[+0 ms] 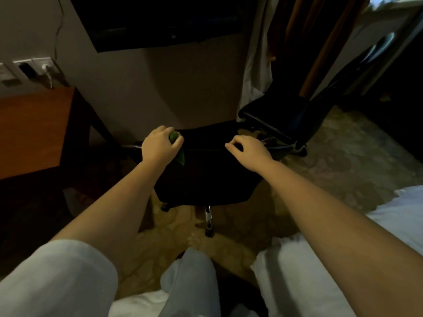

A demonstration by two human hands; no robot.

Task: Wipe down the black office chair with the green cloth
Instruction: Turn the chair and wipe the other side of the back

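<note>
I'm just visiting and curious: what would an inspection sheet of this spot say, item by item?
Surface: patterned floor under the chair; light is dim.
Job's things: black office chair; green cloth bunched against it.
Clutter: dark item right of the chair, too dim to identify.
Hands: left hand grips the cloth; right hand curls on the chair's edge.
Cables: white plug and cord at a wall socket.
Surroundings: wooden desk, curtains, white bedding.

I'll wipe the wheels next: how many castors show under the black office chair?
2: one castor below the seat's near left corner, another ending the chrome leg nearer the camera. The seat may hide more.
</note>
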